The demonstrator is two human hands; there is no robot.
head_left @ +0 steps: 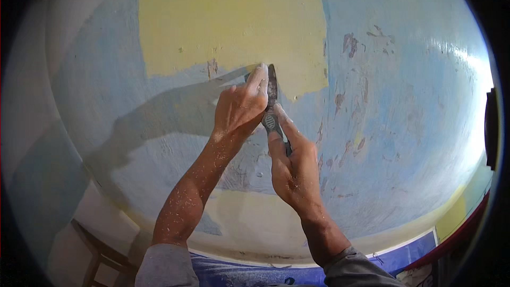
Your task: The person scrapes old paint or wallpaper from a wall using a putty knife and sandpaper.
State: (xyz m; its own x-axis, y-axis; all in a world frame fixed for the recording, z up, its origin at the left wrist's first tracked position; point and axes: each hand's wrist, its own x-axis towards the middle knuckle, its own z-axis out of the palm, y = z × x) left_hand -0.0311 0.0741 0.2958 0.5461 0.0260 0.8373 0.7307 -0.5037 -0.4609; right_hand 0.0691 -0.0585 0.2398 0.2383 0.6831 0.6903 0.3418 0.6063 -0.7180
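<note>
A paint scraper (272, 86) with a dark, stained metal blade and a black handle stands nearly upright against the wall (388, 111). Its handle is gripped by my right hand (297, 167), with the thumb stretched up along it. My left hand (239, 107) is at the blade's left side, fingers pressed together against it and partly hiding it. The blade's tip lies at the lower edge of a yellow paint patch (228, 21), where blue-grey surface begins. Whitish dust coats my fingertips, and pale flakes speckle both forearms.
Brownish chipped spots (349, 45) mark the blue wall at right. Below the wall lies a blue-and-white sheet (239, 272). A wooden piece of furniture (101, 247) stands at lower left, and a dark object (491, 127) sits at the right edge.
</note>
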